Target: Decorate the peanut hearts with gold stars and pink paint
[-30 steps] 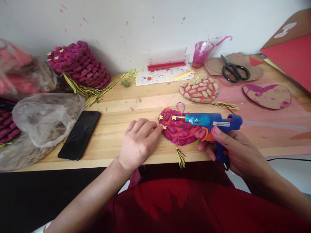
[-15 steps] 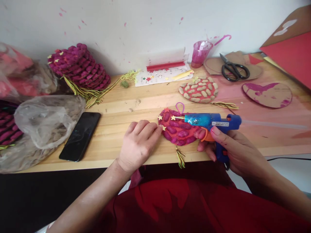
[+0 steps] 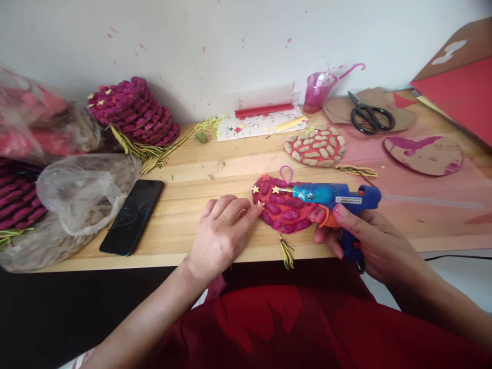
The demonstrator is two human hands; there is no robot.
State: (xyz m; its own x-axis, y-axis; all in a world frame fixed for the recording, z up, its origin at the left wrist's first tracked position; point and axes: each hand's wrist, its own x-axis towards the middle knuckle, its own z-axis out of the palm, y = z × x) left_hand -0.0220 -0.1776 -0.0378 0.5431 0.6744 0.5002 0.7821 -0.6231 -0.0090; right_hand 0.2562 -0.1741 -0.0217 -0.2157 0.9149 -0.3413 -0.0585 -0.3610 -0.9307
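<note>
Bag (image 3: 57, 190) holds peanuts (image 3: 128, 165); right fingers (image 3: 322, 235) clasp glue gun (image 3: 321, 192); left fingers (image 3: 233, 207) curl, hold unclear.

Right hand (image 3: 376, 238) around blue glue gun (image 3: 323, 193), left hand (image 3: 223, 233) at edge of magenta peanut ornament (image 3: 286, 211)
</note>
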